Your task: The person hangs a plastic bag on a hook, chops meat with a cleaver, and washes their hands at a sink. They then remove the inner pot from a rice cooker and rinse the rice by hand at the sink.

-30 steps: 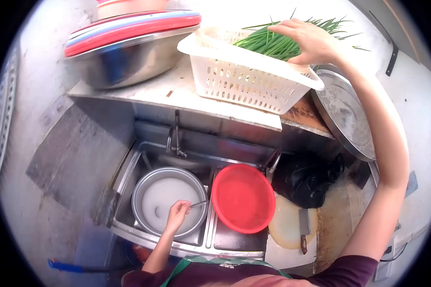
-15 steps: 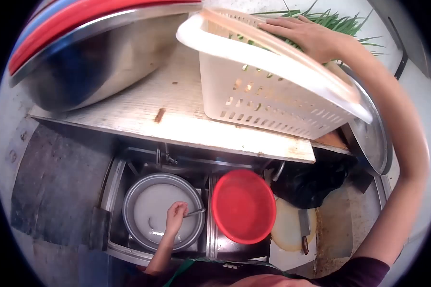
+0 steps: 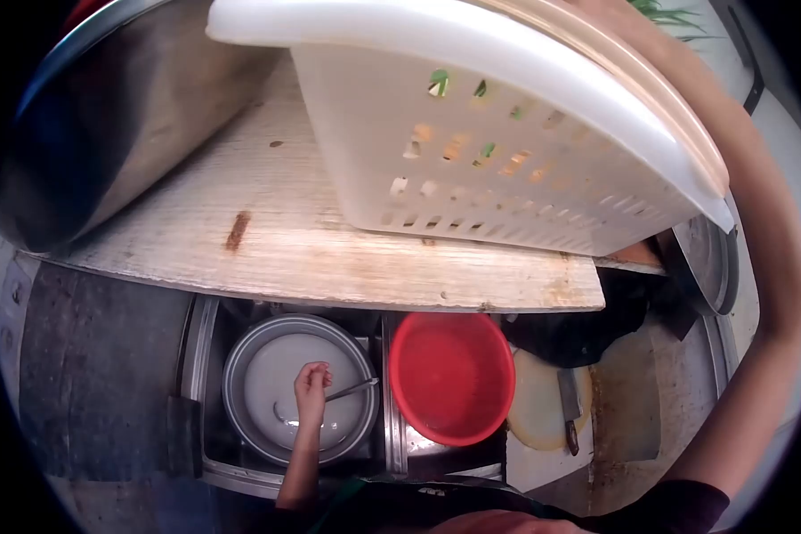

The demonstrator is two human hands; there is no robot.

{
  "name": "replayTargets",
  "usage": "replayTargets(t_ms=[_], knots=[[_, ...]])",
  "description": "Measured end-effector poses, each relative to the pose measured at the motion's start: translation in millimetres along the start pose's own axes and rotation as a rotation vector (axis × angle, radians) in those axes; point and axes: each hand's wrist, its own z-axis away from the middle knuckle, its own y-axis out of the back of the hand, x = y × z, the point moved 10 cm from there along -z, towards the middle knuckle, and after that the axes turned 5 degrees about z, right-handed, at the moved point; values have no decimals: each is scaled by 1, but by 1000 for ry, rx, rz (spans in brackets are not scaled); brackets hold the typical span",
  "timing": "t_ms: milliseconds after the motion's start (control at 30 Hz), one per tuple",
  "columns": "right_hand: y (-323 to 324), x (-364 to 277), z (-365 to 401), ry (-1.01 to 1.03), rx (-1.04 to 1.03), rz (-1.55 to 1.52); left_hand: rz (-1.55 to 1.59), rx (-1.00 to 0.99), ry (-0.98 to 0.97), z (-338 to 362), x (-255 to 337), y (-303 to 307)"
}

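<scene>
Your left hand (image 3: 311, 378) is hovering over a round grey metal pot (image 3: 233, 392) with whitish contents, its fingers curling; whether they are gripping the slim metal utensil (image 3: 351, 390) just beside them, you cannot tell. To that hand's right, a round red plastic basin (image 3: 403, 378) is sitting. Your right hand (image 3: 612, 11) is lying mostly beyond the top edge, its grip hiding from view. Just below it, a white slotted plastic basket (image 3: 356, 116) is standing on a pale wooden shelf (image 3: 329, 276), green leaves (image 3: 672, 15) showing past your arm. With the basket standing near the shelf's front edge, a knock from your right forearm (image 3: 783, 267) could be tipping it; a loose left grip could be losing the utensil.
</scene>
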Motion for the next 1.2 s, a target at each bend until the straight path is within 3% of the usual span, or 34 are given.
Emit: replayTargets(t_ms=[100,167,233,267,367,467,500,700,733,833,967,1033,1200], knots=[[19,8,-12,-64,-28,66,19,29,26,3,-1,2],[16,5,-9,-48,-113,51,-6,34,38,11,4,2],[-6,-4,-1,23,-55,20,-22,34,35,15,12,0],[-16,-1,5,-181,-356,-57,-22,38,29,18,17,-2],[17,-21,30,-232,-344,-136,-2,51,12,29,20,-1],[20,0,47,-309,-389,-233,26,46,0,39,21,1],[17,6,47,-257,-331,-260,35,43,-1,44,22,2],[108,8,138,-468,171,-129,-173,-17,-36,86,45,-17],[130,-4,157,-528,271,-217,-186,-9,-30,95,47,-19],[154,-45,211,-372,511,-50,-305,-7,-136,121,58,-28],[168,-122,263,-318,709,-128,-253,-5,-83,144,35,-30],[152,-152,284,-254,747,-321,-308,5,-74,162,38,-41],[68,-207,319,-437,691,-672,-386,-57,-118,189,11,-66]])
